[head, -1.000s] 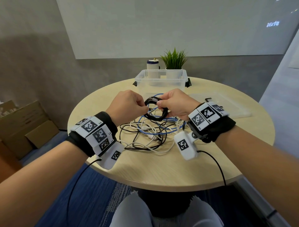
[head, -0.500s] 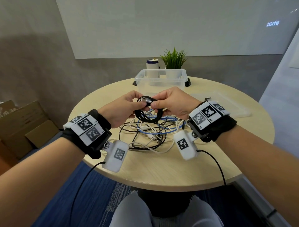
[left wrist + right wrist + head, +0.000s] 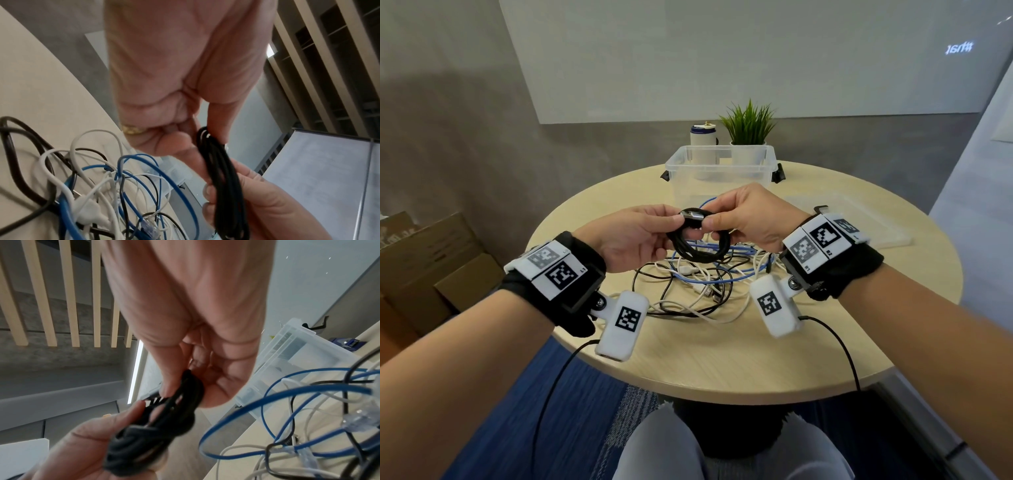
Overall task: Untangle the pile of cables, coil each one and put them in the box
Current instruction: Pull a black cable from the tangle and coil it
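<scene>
Fingers of both hands pinch the black cable [image 3: 700, 245], wound into a tight, seemingly four-looped coil.

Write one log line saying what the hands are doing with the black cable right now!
stage: coiling | left hand: holds black coil | right hand: pinches coil's plug end | pile: tangled on table | box: no cables visible

So the cable pile [image 3: 698, 281] sits mid tabletop [image 3: 722, 356], with the box [image 3: 719, 171] just behind it on the far side. A lid [image 3: 859, 219] lies flat right of the box. Beyond the box are a plant [image 3: 748, 126] and, left of it, a bottle [image 3: 702, 137]. Both hands hold a coiled cable [image 3: 698, 243] above the pile.
</scene>
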### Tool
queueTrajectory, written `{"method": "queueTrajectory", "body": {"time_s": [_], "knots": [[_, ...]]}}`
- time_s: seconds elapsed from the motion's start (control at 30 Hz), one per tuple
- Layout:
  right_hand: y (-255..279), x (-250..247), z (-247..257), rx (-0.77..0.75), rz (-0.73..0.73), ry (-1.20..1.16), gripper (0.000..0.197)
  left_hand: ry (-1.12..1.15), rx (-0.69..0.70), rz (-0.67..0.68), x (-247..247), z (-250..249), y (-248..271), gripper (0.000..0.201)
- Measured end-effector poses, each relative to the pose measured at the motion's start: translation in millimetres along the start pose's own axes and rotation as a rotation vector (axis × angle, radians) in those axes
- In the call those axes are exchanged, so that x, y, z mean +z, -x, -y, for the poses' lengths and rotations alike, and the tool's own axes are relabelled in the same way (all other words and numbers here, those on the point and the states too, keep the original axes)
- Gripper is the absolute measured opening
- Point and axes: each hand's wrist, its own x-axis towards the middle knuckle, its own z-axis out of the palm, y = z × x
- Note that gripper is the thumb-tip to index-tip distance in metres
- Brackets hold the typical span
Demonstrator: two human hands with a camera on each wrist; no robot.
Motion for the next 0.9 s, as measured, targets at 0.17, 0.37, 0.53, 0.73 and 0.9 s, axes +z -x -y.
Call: {"method": "queueTrajectory", "body": {"time_s": [0.17,0.37,0.53,0.73,0.9], "knots": [[2,-1,-2,-0.01,0.013,-0.033,0.025,0.111,-0.033,0.035,3,1,-1,0.026],[4,2,5,-0.039,0.054,0.005,0.016,0.121,-0.151,-0.146,10,0,-5,0.019],[4,7,2,-0.024,0.105,0.03,0.016,0.039,-0.167,-0.168,9,5,-5,0.018],[8,15,2,-0.018,0.157,0.106,0.018,0.103,-0.09,-0.18,14,7,-5,0.017],[9,17,5,0.0,0.157,0.184,0.016,0.228,0.052,-0.339,15,5,-3,0.02]]}}
